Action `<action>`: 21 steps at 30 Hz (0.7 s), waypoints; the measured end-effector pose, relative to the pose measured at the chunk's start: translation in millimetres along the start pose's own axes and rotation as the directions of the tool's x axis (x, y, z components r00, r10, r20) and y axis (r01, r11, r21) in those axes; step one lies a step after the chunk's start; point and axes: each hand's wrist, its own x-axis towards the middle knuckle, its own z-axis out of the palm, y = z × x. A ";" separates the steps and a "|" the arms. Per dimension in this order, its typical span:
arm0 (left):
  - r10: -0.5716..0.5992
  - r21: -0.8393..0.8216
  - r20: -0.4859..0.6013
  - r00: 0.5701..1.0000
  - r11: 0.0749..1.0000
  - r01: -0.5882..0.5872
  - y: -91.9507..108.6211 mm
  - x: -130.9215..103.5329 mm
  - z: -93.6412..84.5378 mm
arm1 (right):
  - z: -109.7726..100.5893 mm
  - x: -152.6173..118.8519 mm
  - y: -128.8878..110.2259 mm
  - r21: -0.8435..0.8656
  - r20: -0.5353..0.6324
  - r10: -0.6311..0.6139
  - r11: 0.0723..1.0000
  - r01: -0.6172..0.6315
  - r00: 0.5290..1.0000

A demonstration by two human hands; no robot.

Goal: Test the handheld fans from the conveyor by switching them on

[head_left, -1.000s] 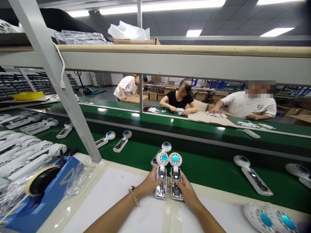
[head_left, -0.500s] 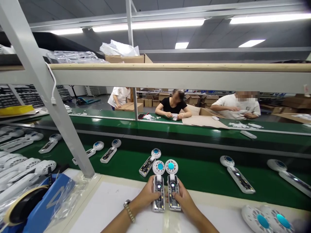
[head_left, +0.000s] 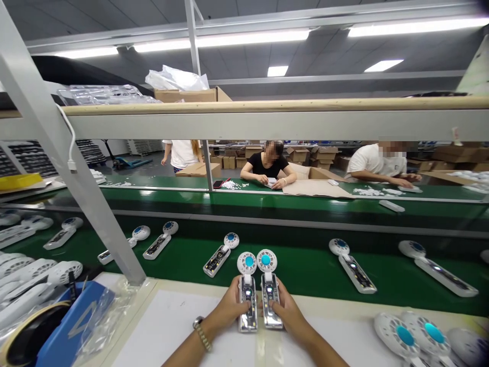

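My left hand [head_left: 236,303] is closed around the handle of one small handheld fan [head_left: 247,293], thumb on its front. My right hand [head_left: 281,305] grips a second handheld fan [head_left: 270,293] in the same way. Both are upright, side by side, with round white vented heads and bright blue centres. Their handle fronts show circuit boards, each with a small lit spot. The two fans are held just above the white work surface [head_left: 194,326], at the near edge of the green conveyor belt [head_left: 282,244].
More fans lie spaced along the belt, one [head_left: 220,255] just beyond my hands. Several stand at the lower right [head_left: 405,334]. A blue bin [head_left: 72,321] and a slanted metal post [head_left: 95,204] are on the left. Co-workers sit and stand across the belt.
The fans lying on the belt have shifted left in view, and the whole view has swung slightly. Both hands keep their hold. A co-worker at right has lowered their hands to the table.
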 end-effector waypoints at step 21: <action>0.013 -0.180 -0.071 0.997 0.983 -0.026 5.4 -2.2 7.5 | 0.7 -2.3 -17.4 0.111 0.147 0.028 0.993 -0.045 0.989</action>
